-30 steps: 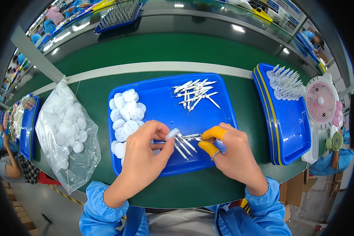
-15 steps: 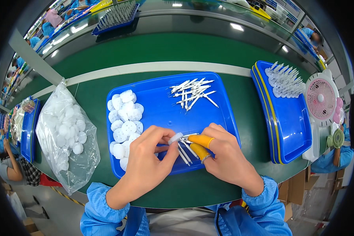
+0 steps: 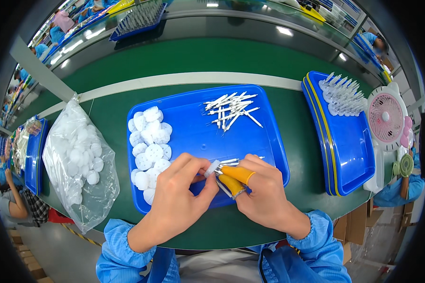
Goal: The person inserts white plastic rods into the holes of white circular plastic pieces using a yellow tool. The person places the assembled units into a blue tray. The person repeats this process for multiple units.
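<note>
White round cap (image 3: 213,168) sits pinched in the left hand (image 3: 182,198) over the blue tray (image 3: 193,137). The right hand (image 3: 264,193), in yellow finger covers, squeezes thin sticks (image 3: 226,181) against it, so spare parts stay close.

Beyond the fingers: roughly fifteen white round caps (image 3: 148,141), perhaps twenty white pins (image 3: 231,111). Rightward: two stacked blue trays (image 3: 349,155), one pink fan (image 3: 386,118).

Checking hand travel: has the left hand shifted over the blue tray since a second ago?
Yes. The left hand has moved rightward, away from the white discs, to meet the right hand over the blue tray.
</note>
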A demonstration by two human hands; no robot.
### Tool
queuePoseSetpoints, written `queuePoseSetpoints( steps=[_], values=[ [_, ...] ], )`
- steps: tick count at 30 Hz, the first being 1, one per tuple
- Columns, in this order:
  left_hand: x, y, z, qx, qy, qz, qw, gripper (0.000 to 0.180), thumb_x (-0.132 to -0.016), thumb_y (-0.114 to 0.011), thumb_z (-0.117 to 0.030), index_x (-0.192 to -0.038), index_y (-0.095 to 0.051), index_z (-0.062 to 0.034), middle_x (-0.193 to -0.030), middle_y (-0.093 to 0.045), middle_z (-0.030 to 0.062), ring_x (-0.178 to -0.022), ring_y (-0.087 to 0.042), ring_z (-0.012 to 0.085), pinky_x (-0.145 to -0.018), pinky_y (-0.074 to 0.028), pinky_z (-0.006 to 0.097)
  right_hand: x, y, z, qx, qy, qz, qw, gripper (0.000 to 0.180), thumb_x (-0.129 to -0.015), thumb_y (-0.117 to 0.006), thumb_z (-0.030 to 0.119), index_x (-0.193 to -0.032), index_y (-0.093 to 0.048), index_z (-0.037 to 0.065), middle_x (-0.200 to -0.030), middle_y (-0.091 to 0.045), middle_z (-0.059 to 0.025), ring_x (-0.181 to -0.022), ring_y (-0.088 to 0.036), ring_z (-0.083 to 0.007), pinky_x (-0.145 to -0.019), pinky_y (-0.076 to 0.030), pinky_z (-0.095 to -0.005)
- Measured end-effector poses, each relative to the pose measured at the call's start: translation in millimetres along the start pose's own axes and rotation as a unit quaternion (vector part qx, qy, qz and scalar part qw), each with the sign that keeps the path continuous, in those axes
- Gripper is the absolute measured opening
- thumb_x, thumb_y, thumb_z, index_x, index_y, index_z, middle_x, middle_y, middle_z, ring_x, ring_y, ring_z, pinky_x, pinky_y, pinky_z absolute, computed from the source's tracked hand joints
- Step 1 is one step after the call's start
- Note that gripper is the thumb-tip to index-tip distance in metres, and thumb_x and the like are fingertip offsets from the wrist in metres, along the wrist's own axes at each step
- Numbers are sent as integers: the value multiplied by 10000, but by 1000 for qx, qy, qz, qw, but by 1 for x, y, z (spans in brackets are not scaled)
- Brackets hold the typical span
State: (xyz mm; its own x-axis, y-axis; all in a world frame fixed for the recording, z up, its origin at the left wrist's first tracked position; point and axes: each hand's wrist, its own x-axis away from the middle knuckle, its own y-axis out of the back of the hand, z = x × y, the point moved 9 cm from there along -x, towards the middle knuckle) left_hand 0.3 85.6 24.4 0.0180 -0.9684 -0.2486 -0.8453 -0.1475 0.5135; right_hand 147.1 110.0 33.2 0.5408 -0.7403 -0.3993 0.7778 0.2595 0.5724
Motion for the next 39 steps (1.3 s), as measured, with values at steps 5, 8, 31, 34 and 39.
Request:
queuePoseSetpoints(
  steps=[5,8,31,34,39],
  values=[
    [7,-7,-5,-57,-40,-2,998,229,-872,-778,20,-1082,-688,26,-918,-651,152,-746,-729,299,-618,-568,409,2,-7,1,6,-6,-20,1000,293,-610,-680,-138,-896,-722,-87,-844,-646,-164,-777,-595,-362,-671,-481,-469],
    [7,-7,1,-45,-15,5,999,236,-904,-784,-4,-1118,-692,31,-962,-679,169,-810,-756,303,-684,-618,388,0,-5,-3,0,-31,-25,999,323,-621,-690,-142,-934,-738,-79,-848,-655,-160,-778,-600,-359,-673,-483,-459],
    [0,1,2,226,39,2,973,494,-872,-758,106,-1345,-653,8,-1256,-636,127,-1200,-740,278,-1001,-650,378,1,26,17,41,41,-32,998,567,-589,-719,-97,-1142,-806,-6,-1135,-665,-103,-892,-564,-278,-659,-504,-341],
    [0,2,1,216,38,1,976,499,-869,-759,107,-1346,-651,9,-1248,-639,128,-1193,-744,279,-995,-654,380,-1,23,17,28,33,-28,999,578,-577,-707,-98,-1141,-804,-12,-1128,-662,-106,-887,-564,-277,-662,-500,-341],
    [0,1,2,212,39,0,976,502,-865,-765,104,-1345,-646,14,-1248,-641,131,-1177,-751,281,-992,-656,382,1,20,23,23,53,-16,998,591,-569,-698,-101,-1143,-805,-16,-1107,-656,-108,-881,-560,-276,-666,-492,-337]
  ],
)
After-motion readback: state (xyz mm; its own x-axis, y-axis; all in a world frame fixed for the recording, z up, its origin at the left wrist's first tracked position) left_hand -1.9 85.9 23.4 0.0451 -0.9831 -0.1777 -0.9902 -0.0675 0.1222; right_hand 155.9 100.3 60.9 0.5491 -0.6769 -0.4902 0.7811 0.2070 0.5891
